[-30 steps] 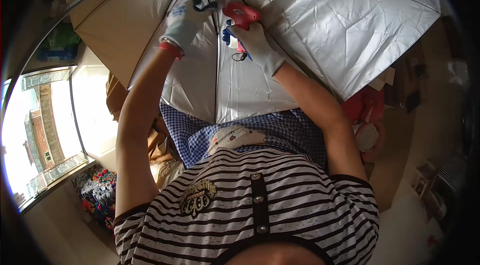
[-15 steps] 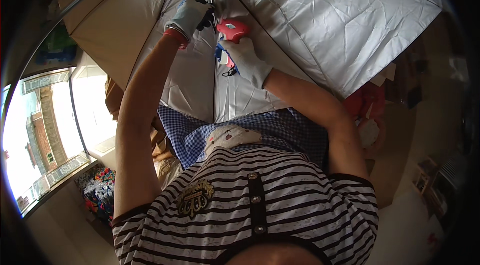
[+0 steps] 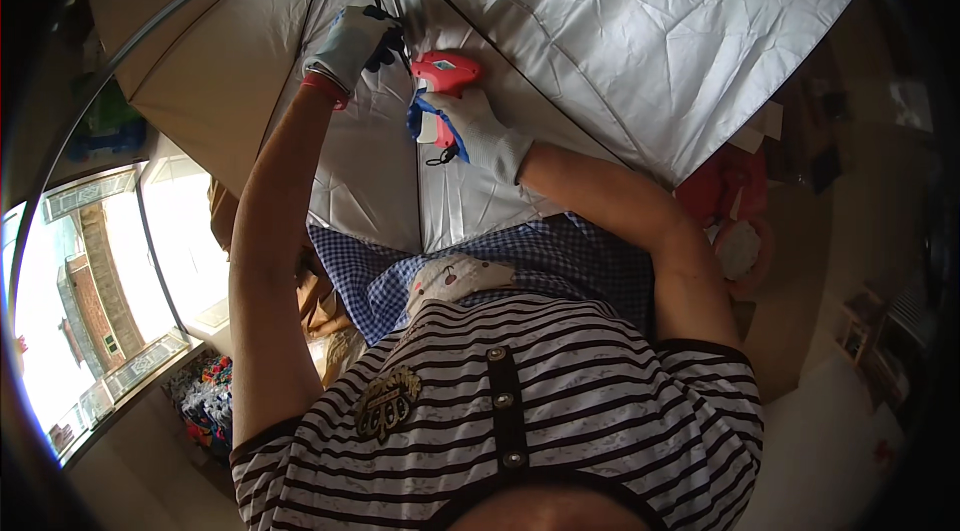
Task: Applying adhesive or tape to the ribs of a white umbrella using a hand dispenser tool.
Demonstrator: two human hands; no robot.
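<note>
An open umbrella with a silvery inner side spreads in front of me, its dark ribs meeting near the top. My left hand, in a pale glove with dark coated fingers, is closed on a thin umbrella rib close to that meeting point; its fingertips are partly hidden. To the right of it and a little lower, my gloved right hand grips a red-and-white, pistol-shaped tagging gun with a small black loop at its base. The gun's head lies just short of the left fingers, over the silvery cloth.
Blue checked cloth covers my lap under the umbrella's near edge. A bright window stands at the left, with a heap of colourful items below it. Red items and a round pink-rimmed thing lie to the right.
Both hands, the tagging gun and the umbrella appear slightly further left, the hands also a little lower. Each hand keeps its grip.
</note>
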